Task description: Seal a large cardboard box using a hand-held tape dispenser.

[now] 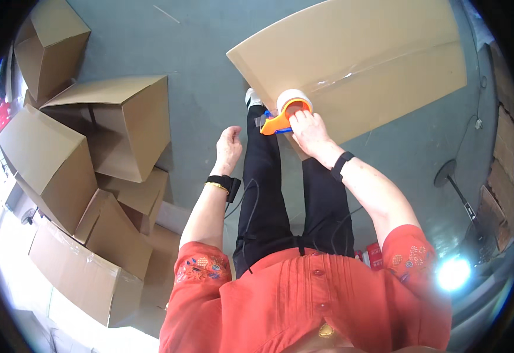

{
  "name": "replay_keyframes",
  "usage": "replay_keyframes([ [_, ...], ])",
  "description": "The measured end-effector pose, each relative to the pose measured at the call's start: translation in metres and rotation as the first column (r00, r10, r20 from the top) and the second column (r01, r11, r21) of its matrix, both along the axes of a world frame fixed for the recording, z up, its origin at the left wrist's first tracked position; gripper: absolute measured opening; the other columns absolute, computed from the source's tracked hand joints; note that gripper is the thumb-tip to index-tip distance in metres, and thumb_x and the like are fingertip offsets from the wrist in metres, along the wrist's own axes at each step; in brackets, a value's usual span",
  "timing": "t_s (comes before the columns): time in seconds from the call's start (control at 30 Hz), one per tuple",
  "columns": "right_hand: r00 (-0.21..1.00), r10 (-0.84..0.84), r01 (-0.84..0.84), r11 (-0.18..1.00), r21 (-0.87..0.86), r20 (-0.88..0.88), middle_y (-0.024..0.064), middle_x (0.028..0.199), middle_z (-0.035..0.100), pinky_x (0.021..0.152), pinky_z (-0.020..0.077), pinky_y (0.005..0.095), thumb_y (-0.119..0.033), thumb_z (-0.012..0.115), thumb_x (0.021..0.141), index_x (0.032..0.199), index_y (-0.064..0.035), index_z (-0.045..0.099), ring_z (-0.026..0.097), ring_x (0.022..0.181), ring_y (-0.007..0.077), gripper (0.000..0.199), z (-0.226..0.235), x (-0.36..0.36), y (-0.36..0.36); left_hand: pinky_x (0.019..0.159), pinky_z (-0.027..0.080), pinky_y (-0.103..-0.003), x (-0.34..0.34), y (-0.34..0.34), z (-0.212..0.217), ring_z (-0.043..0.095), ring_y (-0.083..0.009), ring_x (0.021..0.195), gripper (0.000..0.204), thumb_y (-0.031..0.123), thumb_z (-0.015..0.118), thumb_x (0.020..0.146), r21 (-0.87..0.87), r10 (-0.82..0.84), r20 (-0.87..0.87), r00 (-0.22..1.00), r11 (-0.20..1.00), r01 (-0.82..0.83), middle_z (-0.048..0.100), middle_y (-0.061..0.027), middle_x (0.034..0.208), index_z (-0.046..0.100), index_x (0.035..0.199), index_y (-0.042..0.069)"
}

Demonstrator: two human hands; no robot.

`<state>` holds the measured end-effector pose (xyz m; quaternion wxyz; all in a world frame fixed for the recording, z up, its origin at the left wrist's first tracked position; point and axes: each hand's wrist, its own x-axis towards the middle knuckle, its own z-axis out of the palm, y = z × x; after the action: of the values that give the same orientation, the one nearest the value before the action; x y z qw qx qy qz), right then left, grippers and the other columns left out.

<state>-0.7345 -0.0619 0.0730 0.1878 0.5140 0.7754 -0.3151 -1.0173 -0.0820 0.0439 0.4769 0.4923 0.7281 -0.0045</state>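
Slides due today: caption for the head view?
Right hand holds an orange tape dispenser at a taped carton; left hand appears empty, boxes standing at left.

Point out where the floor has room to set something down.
Bare floor lies between the open boxes and taped box, beyond the left hand; another patch borders the taped box, right forearm and stand. The left side is crowded with boxes.

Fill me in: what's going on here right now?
A person's right hand grips an orange tape dispenser at the left edge of a large brown carton; whether it touches the cardboard is hard to tell. A shiny strip of clear tape already runs across the carton. The left hand, loosely curled, hovers apart from it with nothing visible in it. More cardboard boxes are piled to the left.
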Motion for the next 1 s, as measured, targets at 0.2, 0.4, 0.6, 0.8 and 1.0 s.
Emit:
replay_keyframes([
  [0.2,0.984,-0.039,0.051,0.997,0.065,-0.172,0.0063,0.105,0.066,0.082,0.0527,0.0418,-0.028,0.070,0.089,0.110,-0.0102,0.063,0.065,0.103,0.0244,0.029,0.008,0.005,0.015,0.088,0.054,-0.032,-0.002,0.009,-0.017,0.066,-0.0164,0.103,0.038,-0.011,0.045,0.092,-0.034,0.136,0.153,0.979,0.991,-0.132,0.072,-0.0058,0.113,0.067,0.119,0.004],
  [0.4,0.907,-0.385,0.311,0.885,-0.348,-0.170,0.0162,0.096,0.071,0.079,0.0556,0.0478,-0.044,0.069,0.093,0.103,-0.0040,0.062,0.071,0.092,0.0349,0.041,0.055,0.027,0.030,0.092,0.052,-0.033,0.026,0.059,0.013,0.063,-0.0161,0.111,0.052,-0.012,0.037,0.082,-0.192,0.298,0.398,0.868,0.952,-0.239,0.070,-0.0070,0.120,0.067,0.123,0.003],
  [0.6,0.785,-0.618,0.451,0.626,-0.636,-0.051,0.0190,0.094,0.072,0.080,0.0544,0.0440,-0.047,0.072,0.091,0.102,-0.0015,0.066,0.071,0.091,0.0344,0.048,0.077,0.041,0.028,0.098,0.051,-0.034,0.044,0.078,0.028,0.064,-0.0182,0.117,0.035,0.003,0.047,0.097,-0.369,0.437,0.576,0.691,0.893,-0.258,0.070,-0.0090,0.124,0.065,0.126,0.001],
  [0.8,0.685,-0.726,0.469,0.499,-0.729,-0.056,0.0162,0.094,0.073,0.080,0.0536,0.0401,-0.042,0.075,0.090,0.108,-0.0007,0.068,0.070,0.088,0.0269,0.045,0.087,0.041,0.030,0.102,0.048,-0.034,0.048,0.077,0.033,0.063,-0.0171,0.111,0.048,0.046,0.052,0.107,-0.533,0.511,0.646,0.568,0.834,-0.145,0.071,-0.0070,0.117,0.069,0.123,0.004],
  [1.0,0.684,-0.730,0.449,0.423,-0.787,-0.002,0.0136,0.097,0.073,0.084,0.0535,0.0377,-0.038,0.076,0.090,0.113,-0.0009,0.070,0.070,0.090,0.0230,0.044,0.089,0.041,0.033,0.102,0.048,-0.032,0.053,0.096,0.051,0.063,-0.0144,0.104,0.041,0.041,0.057,0.106,-0.438,0.340,0.732,0.591,0.899,0.026,0.071,-0.0034,0.105,0.070,0.117,0.003],
])
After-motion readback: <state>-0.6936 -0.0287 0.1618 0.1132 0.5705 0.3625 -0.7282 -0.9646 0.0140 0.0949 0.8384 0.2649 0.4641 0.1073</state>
